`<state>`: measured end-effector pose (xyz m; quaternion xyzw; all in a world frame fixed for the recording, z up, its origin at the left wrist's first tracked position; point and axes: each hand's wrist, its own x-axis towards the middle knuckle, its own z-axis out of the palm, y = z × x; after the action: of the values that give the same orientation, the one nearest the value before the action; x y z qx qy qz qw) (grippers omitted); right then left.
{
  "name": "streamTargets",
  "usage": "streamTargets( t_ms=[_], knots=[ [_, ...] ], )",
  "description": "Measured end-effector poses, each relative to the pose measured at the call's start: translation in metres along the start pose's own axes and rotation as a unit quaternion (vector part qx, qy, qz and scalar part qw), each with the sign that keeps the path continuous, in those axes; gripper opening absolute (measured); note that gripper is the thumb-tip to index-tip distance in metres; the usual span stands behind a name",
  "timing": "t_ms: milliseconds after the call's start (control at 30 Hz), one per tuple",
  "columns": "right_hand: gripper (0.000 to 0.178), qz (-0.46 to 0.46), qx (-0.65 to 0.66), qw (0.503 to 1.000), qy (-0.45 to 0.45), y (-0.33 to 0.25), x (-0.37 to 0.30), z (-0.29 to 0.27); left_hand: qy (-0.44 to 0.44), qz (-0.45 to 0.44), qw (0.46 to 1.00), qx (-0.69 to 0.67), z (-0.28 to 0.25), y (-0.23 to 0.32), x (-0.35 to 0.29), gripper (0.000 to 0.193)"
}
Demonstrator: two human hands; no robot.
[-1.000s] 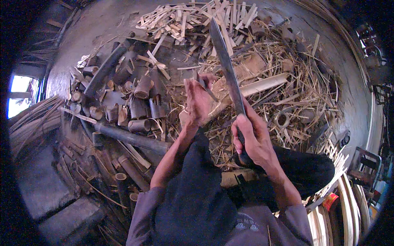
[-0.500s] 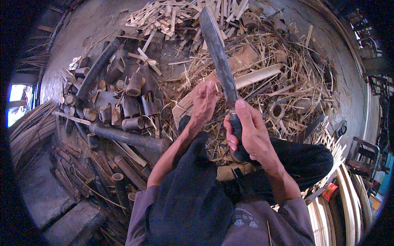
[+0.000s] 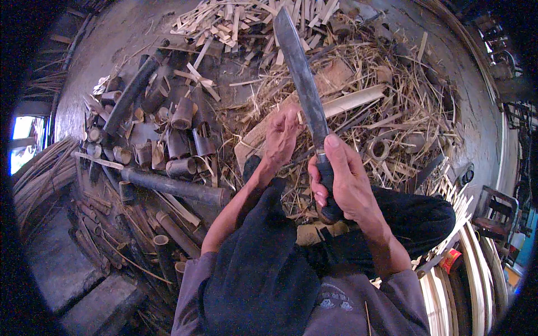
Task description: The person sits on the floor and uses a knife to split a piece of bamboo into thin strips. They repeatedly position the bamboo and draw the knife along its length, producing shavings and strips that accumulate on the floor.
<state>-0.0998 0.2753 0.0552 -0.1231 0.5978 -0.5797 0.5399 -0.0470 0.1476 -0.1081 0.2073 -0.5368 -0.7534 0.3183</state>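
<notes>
My right hand (image 3: pixel 347 179) is wrapped round the black handle of a machete (image 3: pixel 303 75), whose long dark blade points up and away, tilted a little left. Just left of the blade, my left hand (image 3: pixel 283 134) is closed on the near end of a pale split bamboo strip (image 3: pixel 356 101). The strip runs behind the blade toward the right, and my fingers partly hide its end. Beneath my left hand lies a flat wooden block (image 3: pixel 250 147), resting among shavings.
Cut bamboo tubes (image 3: pixel 182 115) and a long dark bamboo pole (image 3: pixel 174 186) lie at left. Pale slats (image 3: pixel 235 25) are heaped at the far side. Fibrous shavings (image 3: pixel 403 117) cover the right. Long pale strips (image 3: pixel 443 297) are bundled near right, by a small stool (image 3: pixel 496 210).
The machete and my right hand have shifted very slightly to the right. My left hand stays at nearly the same place on the strip.
</notes>
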Motion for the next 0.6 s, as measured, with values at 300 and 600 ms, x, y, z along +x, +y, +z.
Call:
streamTargets(
  t_ms=[300, 600],
  knots=[
    [0.048, -0.041, -0.054, 0.998, -0.002, 0.001, -0.005, 0.004, -0.020, 0.019, 0.980, 0.198, -0.001, 0.018, -0.003, 0.038],
    [0.047, -0.112, -0.108, 0.988, -0.003, 0.007, -0.004, 0.010, 0.008, 0.106, 0.973, 0.203, 0.011, 0.045, 0.003, 0.039]
  ],
)
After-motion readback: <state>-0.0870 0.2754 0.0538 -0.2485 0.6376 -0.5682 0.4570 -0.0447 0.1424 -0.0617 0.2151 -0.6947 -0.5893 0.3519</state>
